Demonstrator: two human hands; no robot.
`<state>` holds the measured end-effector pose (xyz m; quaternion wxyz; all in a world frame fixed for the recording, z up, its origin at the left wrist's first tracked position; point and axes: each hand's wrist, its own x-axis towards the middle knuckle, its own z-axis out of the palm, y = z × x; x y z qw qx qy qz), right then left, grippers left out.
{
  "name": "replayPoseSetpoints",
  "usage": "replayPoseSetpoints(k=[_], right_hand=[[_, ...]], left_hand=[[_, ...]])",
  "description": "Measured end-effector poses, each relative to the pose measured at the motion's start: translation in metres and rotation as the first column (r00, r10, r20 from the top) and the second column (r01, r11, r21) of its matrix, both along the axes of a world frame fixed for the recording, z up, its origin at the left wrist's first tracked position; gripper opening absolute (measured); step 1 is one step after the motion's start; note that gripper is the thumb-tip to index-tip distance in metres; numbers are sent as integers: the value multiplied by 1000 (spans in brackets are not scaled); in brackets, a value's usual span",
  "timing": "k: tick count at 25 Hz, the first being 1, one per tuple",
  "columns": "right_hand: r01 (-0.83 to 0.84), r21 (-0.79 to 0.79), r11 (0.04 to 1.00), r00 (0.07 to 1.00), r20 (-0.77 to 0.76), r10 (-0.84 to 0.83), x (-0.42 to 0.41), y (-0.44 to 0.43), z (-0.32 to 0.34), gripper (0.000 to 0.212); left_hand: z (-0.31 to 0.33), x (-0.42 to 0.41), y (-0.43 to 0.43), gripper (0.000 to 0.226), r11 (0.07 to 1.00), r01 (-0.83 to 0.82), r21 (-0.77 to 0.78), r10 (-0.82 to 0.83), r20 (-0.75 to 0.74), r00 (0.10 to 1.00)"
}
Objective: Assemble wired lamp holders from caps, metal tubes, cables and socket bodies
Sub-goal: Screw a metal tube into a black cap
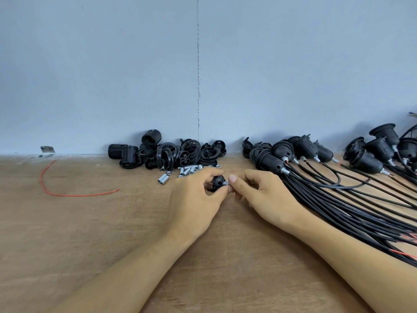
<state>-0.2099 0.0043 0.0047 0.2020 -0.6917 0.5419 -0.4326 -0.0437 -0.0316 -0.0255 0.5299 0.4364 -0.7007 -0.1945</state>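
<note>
My left hand [195, 199] grips a small black cap [218, 181] at the middle of the wooden table [90, 233]. A short metal tube [226, 183] sticks out of the cap's right side. My right hand [262, 195] pinches that tube between thumb and fingers, so both hands meet just above the table. Behind them lie several loose metal tubes [187, 171]. A pile of black socket bodies and caps [167, 152] sits against the wall.
Several finished lamp holders [304, 150] with black cables [352, 206] fan out across the right side of the table. A loose red wire [67, 194] curves on the left. A small metal bracket [47, 151] lies at the wall base on the far left.
</note>
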Motion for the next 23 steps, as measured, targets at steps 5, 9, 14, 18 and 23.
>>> replayPoseSetpoints(k=[5,9,14,18,23], right_hand=[[2,9,1000,1000,-17,-1,-2,-1,0,32],[6,4,1000,999,-38,-6,-3,-2,-1,35],[5,0,1000,999,-35,-5,-2,0,0,38],[8,15,1000,999,-37,-8,-2,-2,-2,39],[2,19,1000,999,-46,-2,-3,-2,-2,40]], left_hand=[[2,1,1,20,999,31,-17,-31,-11,999],[5,1,4,10,997,49,-68,-51,-22,998],[0,1,1,40,999,22,-30,-20,72,997],[2,0,1,28,997,8,-70,-4,49,999],[1,-1,1,38,999,-1,-44,4,73,997]])
